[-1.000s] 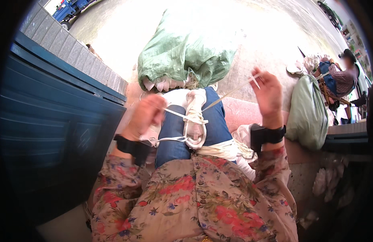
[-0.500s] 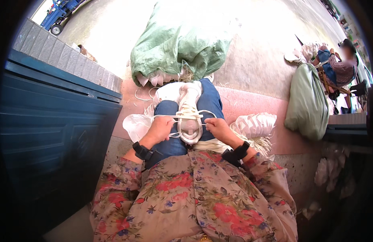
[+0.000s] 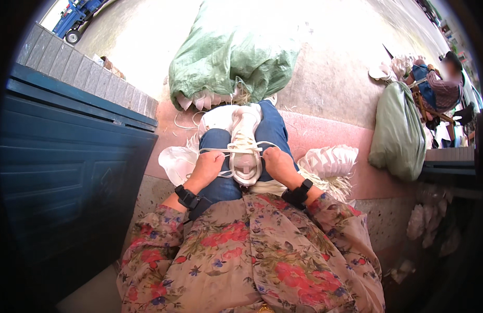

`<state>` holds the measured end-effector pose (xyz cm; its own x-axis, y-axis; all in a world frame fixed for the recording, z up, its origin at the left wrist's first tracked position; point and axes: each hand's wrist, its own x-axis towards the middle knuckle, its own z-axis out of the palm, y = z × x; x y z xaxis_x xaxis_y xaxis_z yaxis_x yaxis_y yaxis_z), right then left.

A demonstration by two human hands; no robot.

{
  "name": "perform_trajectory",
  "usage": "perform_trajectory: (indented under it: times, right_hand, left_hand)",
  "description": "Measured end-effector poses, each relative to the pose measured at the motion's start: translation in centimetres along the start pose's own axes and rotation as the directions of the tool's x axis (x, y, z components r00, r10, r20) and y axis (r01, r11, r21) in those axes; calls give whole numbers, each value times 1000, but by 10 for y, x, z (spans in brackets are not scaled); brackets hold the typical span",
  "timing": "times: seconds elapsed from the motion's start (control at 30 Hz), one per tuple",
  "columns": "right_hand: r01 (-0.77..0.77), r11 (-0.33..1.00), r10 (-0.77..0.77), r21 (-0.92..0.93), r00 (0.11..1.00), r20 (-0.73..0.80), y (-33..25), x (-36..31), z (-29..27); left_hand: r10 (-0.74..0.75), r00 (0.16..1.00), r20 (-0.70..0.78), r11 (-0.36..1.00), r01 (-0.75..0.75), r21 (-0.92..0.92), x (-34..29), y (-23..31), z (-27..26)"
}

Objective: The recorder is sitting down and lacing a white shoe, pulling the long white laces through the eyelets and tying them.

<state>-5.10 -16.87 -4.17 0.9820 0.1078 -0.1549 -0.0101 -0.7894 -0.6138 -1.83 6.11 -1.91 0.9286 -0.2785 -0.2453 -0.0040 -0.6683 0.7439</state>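
White sneaker (image 3: 246,136) on the jeans (image 3: 216,140), toe at six o'clock. I've got left hand (image 3: 209,168) at eight, right hand (image 3: 279,164) at four, both curled closed, pinching laces (image 3: 245,150).

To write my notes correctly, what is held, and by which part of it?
The shoelace: left hand and right hand pinch lengths of it on either side of the shoe; exact spots are hidden.

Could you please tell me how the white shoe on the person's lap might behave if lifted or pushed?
The white shoe would probably feel light, as its toe looks meshy. It might rock if pushed, since it rests over the blue jeans. Its shoelace would likely flop, curving in loose loops.
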Motion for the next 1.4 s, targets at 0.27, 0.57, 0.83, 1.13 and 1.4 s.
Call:
perform_trajectory:
  times: [0.27, 0.57, 0.83, 1.13, 1.4]
  right_hand:
    - [357, 863, -377, -357, 926, 16, -7, 7, -10]
    - [326, 929, -304, -175, 942, 141, -10, 14, -13]
    - [309, 914, -302, -265, 951, 65, -12, 6, -4]
    - [254, 928, -257, -271, 966, 26, -14, 4, -2]
    - [211, 936, -236, -282, 970, -58, -26, -4, -10]
  left_hand:
    - [46, 993, -104, 998, -50, -31, -1, -7, 7]
    - [115, 989, -88, 991, -108, 77, 4, -11, 15]
    - [275, 961, 42, 889, -271, 369, 9, -4, 11]
    - [238, 971, 33, 932, -238, 273, 15, 1, 15]
    - [298, 955, 2, 839, -262, 477, -1, 19, 23]
